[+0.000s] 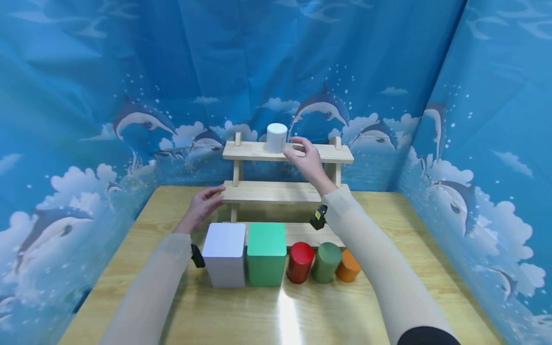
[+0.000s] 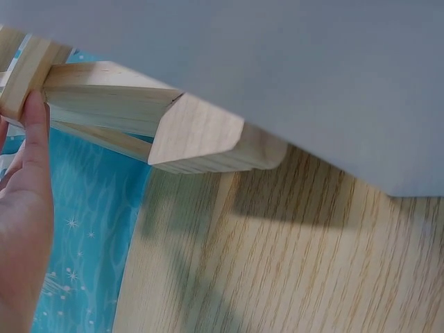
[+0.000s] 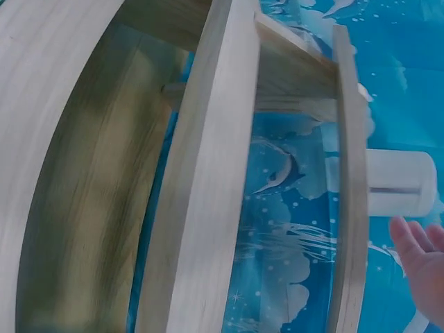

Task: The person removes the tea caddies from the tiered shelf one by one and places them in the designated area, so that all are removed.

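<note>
A white cylinder [image 1: 276,139] stands upright on the top board of a three-tier wooden shelf [image 1: 276,192]. Just to its right is my right hand [image 1: 307,159], thumb and fingers spread apart and slightly bent. The right wrist view shows a small gap between that hand [image 3: 424,267] and the cylinder [image 3: 401,183]. My left hand [image 1: 203,206] touches the left end of the middle board with its fingertips. Seen from the left wrist, the fingers [image 2: 36,139] are fairly straight against the board's end; some are cut off by the frame edge.
In front of the shelf stand a white box [image 1: 224,254], a green box [image 1: 267,254], a red cylinder [image 1: 300,262], a dark green cylinder [image 1: 327,262] and an orange cylinder [image 1: 348,266]. Blue dolphin curtains [image 1: 215,62] surround the wooden table [image 1: 241,321]. The white box blocks much of the left wrist view.
</note>
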{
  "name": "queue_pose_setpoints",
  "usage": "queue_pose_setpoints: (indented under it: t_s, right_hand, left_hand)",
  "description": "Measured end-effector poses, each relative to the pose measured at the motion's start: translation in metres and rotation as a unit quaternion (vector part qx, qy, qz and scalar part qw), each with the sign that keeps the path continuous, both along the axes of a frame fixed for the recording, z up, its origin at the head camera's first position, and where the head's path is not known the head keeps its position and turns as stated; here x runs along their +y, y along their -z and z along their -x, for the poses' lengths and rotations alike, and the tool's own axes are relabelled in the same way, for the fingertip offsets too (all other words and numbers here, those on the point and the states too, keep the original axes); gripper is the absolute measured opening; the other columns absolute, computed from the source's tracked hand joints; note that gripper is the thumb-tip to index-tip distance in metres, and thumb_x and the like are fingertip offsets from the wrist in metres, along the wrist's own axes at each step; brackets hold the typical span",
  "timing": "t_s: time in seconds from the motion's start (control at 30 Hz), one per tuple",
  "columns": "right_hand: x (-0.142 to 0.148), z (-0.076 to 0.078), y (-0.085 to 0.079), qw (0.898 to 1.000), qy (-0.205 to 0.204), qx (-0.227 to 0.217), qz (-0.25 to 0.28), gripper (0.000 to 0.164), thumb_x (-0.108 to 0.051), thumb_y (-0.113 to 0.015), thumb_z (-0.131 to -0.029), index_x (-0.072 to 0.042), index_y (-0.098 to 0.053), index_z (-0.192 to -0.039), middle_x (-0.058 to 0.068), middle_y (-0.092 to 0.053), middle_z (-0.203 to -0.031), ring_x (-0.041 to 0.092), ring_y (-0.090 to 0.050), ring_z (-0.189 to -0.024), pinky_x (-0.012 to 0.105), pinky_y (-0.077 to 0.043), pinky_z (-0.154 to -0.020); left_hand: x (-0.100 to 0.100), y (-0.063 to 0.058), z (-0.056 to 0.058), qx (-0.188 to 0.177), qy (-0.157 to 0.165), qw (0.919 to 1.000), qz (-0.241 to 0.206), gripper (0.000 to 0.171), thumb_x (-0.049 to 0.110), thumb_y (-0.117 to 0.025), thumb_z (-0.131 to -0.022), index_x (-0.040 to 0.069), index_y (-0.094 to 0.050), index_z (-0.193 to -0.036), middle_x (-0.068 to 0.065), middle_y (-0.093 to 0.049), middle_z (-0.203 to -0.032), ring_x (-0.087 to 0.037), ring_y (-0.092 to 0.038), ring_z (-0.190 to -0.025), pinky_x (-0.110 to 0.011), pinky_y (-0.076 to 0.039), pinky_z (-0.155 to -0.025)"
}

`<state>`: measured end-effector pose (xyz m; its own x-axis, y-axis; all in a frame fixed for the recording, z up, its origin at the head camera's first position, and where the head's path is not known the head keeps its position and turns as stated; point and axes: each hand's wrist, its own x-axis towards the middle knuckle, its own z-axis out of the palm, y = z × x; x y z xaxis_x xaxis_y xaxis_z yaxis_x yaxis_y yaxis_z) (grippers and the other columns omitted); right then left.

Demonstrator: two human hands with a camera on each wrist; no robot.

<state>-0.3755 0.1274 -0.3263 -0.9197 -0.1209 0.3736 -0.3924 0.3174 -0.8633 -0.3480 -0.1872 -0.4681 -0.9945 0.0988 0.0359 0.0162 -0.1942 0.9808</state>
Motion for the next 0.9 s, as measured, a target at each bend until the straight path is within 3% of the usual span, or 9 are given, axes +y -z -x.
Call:
queue_pose_setpoints:
  t_s: [0.2,0.57,0.9]
  right_hand:
    - [-0.01,0.01,0.0,1.0,0.017,0.009,-0.02,0.049,-0.016,-0.065,-0.088,-0.007,-0.046,-0.132,0.009,-0.037,-0.138,0.029,-0.043,-0.123,0.033,-0.049,-0.092]
    - [-0.018,0.028,-0.017,0.997,0.06,-0.011,-0.053,0.052,-0.026,-0.064,-0.089,-0.014,-0.044,-0.136,0.008,-0.036,-0.141,0.028,-0.042,-0.123,0.039,-0.044,-0.097]
    - [-0.027,0.039,-0.02,0.992,0.045,-0.002,-0.12,0.052,-0.026,-0.062,-0.09,-0.016,-0.043,-0.137,0.007,-0.034,-0.143,0.025,-0.037,-0.126,0.038,-0.039,-0.101]
  left_hand:
    - [-0.001,0.001,0.0,-0.001,0.003,1.0,0.002,0.048,0.015,-0.064,-0.088,0.001,-0.048,-0.131,-0.013,-0.041,-0.139,-0.014,-0.054,-0.11,-0.025,-0.049,-0.09]
    - [0.0,-0.001,0.003,-0.002,0.0,0.9999,0.012,0.047,0.018,-0.065,-0.088,0.004,-0.051,-0.129,-0.012,-0.042,-0.139,-0.018,-0.052,-0.115,-0.025,-0.049,-0.09]
    - [-0.001,-0.001,0.0,0.003,0.009,0.9999,0.01,0.048,0.016,-0.062,-0.09,0.0,-0.046,-0.132,-0.013,-0.042,-0.138,-0.015,-0.053,-0.112,-0.025,-0.048,-0.09]
